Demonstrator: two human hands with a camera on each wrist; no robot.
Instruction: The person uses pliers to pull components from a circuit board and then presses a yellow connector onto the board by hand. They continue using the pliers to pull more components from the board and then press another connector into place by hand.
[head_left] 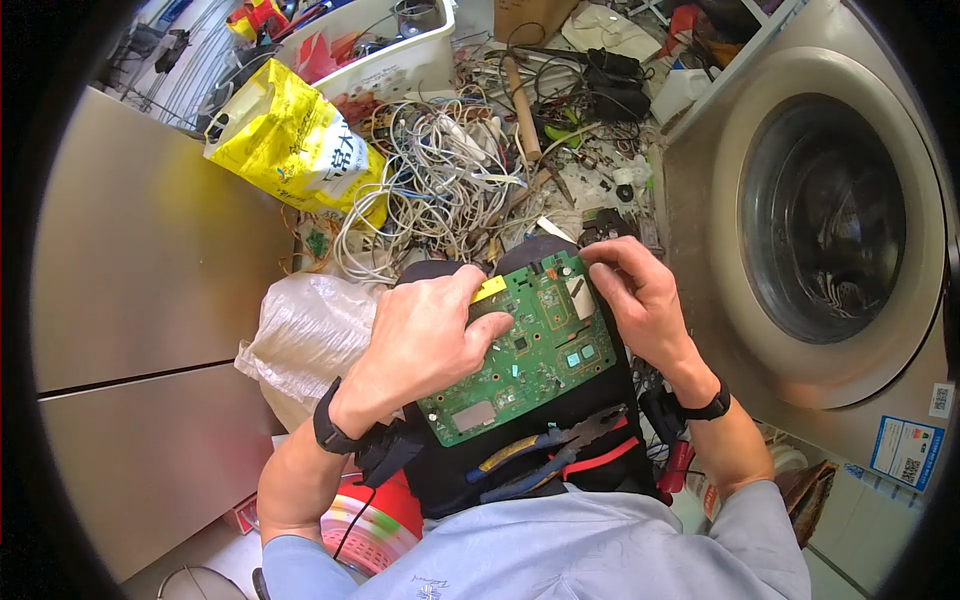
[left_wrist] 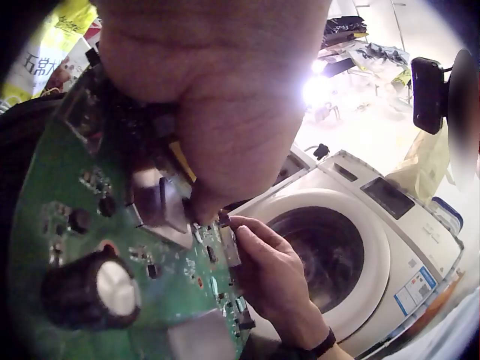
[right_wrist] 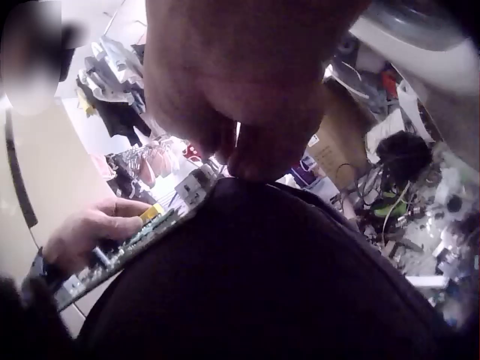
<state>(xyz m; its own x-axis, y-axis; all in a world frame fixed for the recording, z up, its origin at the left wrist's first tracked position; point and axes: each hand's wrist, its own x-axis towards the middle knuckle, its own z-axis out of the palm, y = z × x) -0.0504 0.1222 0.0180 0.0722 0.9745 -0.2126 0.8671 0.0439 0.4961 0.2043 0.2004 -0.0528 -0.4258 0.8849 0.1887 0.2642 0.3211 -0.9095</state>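
Note:
A green circuit board [head_left: 540,330] lies tilted across the person's dark-clad thighs, with a yellow block [head_left: 490,289] at its upper left edge. My left hand [head_left: 425,335] grips that edge, thumb over the top face and fingers partly hidden behind. In the left wrist view, a large black capacitor [left_wrist: 90,292] rises from the board's other face. My right hand [head_left: 640,300] has thumb and forefinger curled together at the upper right corner, beside a pale metal connector [right_wrist: 196,186]. Below the board, pliers [head_left: 550,445] with blue-and-yellow handles lie on the lap, over a red-handled tool [head_left: 600,458].
Tangled cables [head_left: 440,180] and a wooden-handled hammer [head_left: 521,110] cover the floor ahead. A yellow bag [head_left: 290,140] stands at left before a white bin [head_left: 400,65]. A washing machine [head_left: 690,190] closes the right, a metal-coloured cabinet [head_left: 150,250] the left. A white sack [head_left: 310,330] sits by the left arm.

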